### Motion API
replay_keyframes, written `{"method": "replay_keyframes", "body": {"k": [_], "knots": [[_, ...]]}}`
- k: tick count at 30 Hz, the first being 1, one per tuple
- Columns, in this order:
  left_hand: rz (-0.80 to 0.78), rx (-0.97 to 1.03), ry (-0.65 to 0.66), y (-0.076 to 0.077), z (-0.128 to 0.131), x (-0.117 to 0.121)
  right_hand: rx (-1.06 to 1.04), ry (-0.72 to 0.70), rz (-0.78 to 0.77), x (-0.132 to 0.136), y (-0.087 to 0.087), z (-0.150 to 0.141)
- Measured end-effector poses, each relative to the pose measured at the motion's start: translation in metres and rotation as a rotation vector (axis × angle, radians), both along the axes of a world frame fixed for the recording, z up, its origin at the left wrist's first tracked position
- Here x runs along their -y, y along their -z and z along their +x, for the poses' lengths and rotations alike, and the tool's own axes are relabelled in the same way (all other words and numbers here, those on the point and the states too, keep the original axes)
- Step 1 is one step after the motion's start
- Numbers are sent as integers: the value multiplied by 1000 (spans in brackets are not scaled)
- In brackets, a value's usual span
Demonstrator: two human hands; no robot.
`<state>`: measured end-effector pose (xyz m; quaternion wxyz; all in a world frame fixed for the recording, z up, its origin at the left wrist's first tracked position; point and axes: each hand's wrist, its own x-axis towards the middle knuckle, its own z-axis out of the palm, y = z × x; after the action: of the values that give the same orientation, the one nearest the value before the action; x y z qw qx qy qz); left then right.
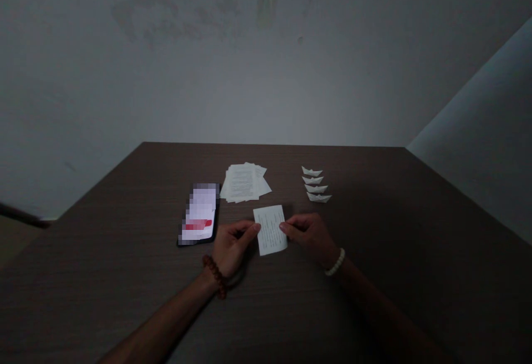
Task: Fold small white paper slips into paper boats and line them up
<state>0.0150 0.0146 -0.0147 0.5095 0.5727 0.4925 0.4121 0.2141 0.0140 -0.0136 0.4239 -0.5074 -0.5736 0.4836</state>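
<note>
A small sheet of printed paper (271, 232) is held up just above the table, facing me. My left hand (234, 244) pinches its left edge between thumb and forefinger. On the opposite edge, my right hand (311, 236) grips the sheet the same way. Behind the left hand lies a loose stack of printed paper sheets (244, 182), fanned unevenly. Several folded paper boats (317, 189) stand in a column beyond my right hand. The sheet looks almost flat, with a slight curl at its lower right corner.
A phone (199, 214) with a lit, blurred screen lies left of my left hand, close to the paper stack. Everything rests on a dark brown wooden table (374, 275). Its far edge meets a grey wall (257, 87).
</note>
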Motion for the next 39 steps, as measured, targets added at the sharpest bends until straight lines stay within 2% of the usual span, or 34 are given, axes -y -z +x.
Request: {"method": "replay_keyframes", "body": {"k": [7, 14, 19, 25, 29, 39], "knots": [[-25, 32, -13, -8, 3, 3, 72, 91, 100, 5, -2, -5], [4, -52, -21, -14, 6, 6, 137, 157, 204, 6, 1, -6], [8, -59, 26, -14, 5, 5, 124, 152, 170, 5, -1, -6], [-39, 15, -1, -10, 5, 4, 47, 16, 52, 3, -1, -3], [-56, 47, 29, -9, 4, 5, 83, 65, 69, 3, 1, -3], [-6, -106, 34, -12, 4, 6, 98, 115, 107, 5, 5, -6]]}}
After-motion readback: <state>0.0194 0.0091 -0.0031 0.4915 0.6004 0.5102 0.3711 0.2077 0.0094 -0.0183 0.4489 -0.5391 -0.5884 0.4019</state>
